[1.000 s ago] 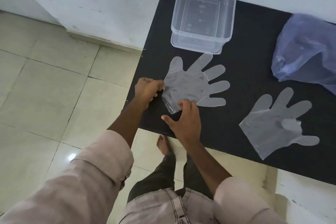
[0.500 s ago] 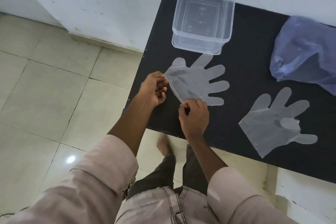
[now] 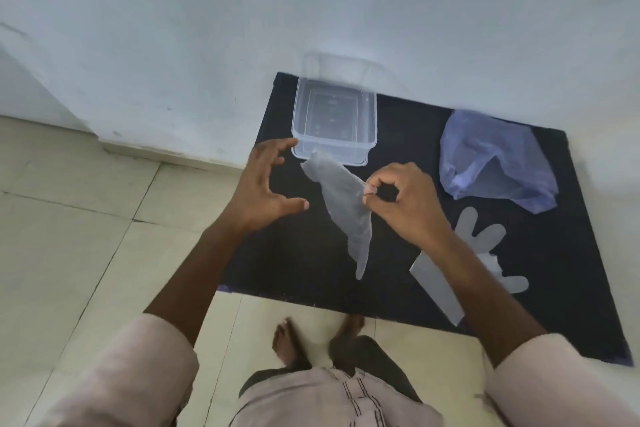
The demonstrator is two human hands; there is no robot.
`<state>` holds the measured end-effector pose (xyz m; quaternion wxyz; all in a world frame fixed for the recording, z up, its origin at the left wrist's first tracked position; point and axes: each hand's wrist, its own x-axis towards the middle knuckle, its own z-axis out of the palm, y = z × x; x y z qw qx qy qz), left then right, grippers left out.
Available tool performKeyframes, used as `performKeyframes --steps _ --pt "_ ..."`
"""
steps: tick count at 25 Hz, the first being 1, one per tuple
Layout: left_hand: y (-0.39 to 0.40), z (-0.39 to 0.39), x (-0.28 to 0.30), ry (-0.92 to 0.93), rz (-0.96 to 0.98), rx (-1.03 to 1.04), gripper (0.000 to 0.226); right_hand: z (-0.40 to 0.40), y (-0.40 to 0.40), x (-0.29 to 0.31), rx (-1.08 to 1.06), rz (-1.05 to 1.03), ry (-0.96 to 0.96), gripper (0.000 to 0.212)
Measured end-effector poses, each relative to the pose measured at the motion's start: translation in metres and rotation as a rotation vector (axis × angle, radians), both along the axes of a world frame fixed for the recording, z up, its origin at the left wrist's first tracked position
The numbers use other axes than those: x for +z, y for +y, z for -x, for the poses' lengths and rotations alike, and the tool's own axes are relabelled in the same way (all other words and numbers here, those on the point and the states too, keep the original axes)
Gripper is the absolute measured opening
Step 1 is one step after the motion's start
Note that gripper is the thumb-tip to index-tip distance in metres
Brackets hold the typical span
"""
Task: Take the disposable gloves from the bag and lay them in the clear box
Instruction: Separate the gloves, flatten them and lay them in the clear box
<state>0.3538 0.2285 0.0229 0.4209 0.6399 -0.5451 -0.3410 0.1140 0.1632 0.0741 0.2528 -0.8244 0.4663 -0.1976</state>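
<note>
A translucent disposable glove (image 3: 346, 211) hangs limp above the black table top (image 3: 304, 253), pinched at its edge by my right hand (image 3: 398, 204). My left hand (image 3: 263, 187) hovers just left of it with fingers spread, holding nothing. The clear box (image 3: 369, 111) stands at the table's far left, right behind the hanging glove's upper end; nothing shows inside it. A second glove (image 3: 481, 236) lies flat on the table at the right, partly hidden by my right forearm. The bluish plastic bag (image 3: 495, 159) lies crumpled at the far right.
A white wall (image 3: 311, 10) rises directly behind the table and box. Tiled floor (image 3: 69, 236) spreads to the left and below the table's near edge. My bare feet (image 3: 287, 343) stand close to that edge.
The glove was lying flat with both hands at its cuff; now my right hand has lifted it off the table and my left hand has let go. The view has tilted up.
</note>
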Motion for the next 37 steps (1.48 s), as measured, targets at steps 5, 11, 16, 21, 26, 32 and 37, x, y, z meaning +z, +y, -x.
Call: performKeyframes --steps 5,11,16,21,26,32,37 --pt "-0.073 0.003 0.041 -0.023 -0.085 -0.322 0.094 0.009 -0.028 0.051 0.139 0.039 0.105 0.004" --pt "-0.111 0.01 0.056 0.312 -0.317 -0.462 0.057 0.021 -0.042 0.078 0.176 -0.007 0.038 0.018" --pt "-0.12 0.031 0.053 0.44 -0.39 -0.57 0.055 0.033 -0.047 0.086 0.183 -0.045 0.023 0.014" --pt "-0.119 0.038 0.046 0.492 -0.364 -0.52 0.017 0.048 -0.048 0.09 0.124 -0.063 0.054 0.009" --pt "-0.116 0.03 0.048 0.572 -0.312 -0.389 0.006 0.055 -0.05 0.086 0.046 -0.12 -0.009 0.018" --pt "-0.114 0.031 0.058 0.643 -0.256 -0.217 0.015 0.051 -0.059 0.062 -0.236 -0.331 -0.241 0.018" --pt "-0.119 0.038 0.073 0.686 -0.222 -0.152 0.011 0.036 -0.062 0.053 -0.46 -0.541 -0.642 0.015"
